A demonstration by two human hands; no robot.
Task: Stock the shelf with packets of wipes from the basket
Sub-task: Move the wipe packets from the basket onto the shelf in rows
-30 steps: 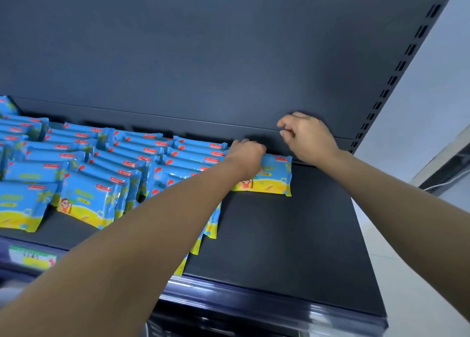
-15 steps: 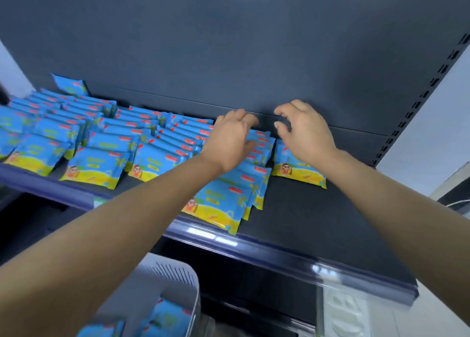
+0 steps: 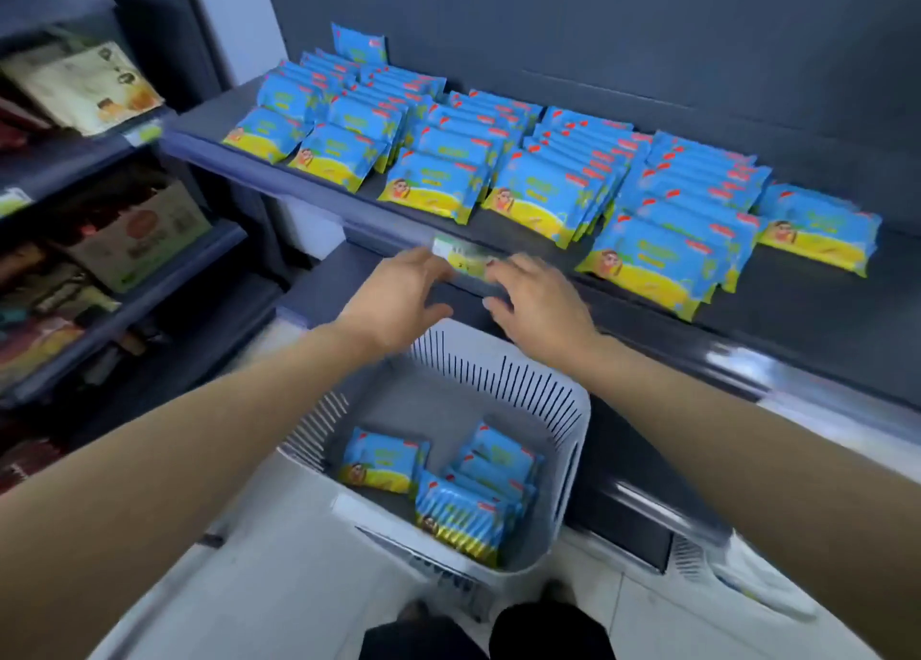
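At the far left, a neighbouring rack (image 3: 114, 310) is seen loaded with a cardboard box (image 3: 142, 236) and other blurred goods that play no part in the work. On the dark shelf (image 3: 802, 320), the packets of wipes (image 3: 498, 161) are laid in overlapping rows running from far to near, each packet leaned on the one behind it, apparently so that the printed faces are shown to a shopper and more stock is fitted in. In front of the shelf's near edge, just by the price label (image 3: 466, 260), the left hand (image 3: 398, 300) is held empty with its fingers loosely spread, and the right hand (image 3: 543, 305) is held beside it in the same way, empty and relaxed, with nothing pinched. Both are poised above the grey basket (image 3: 503, 378) on the floor, where a single packet (image 3: 381, 460) and a small stack (image 3: 468, 510) are left to be shelved; the hands are judged to be placed so for the next pick. At the right end of the rows a lone packet (image 3: 817, 228) is laid flat, seemingly as the start of a new row, with bare shelf left to its right. Compared with half a second earlier, both hands are drawn back off the shelf and lowered, where they had been curled over the packets at the right end; the lone packet is left where it was, and the basket is brought far more fully into view.
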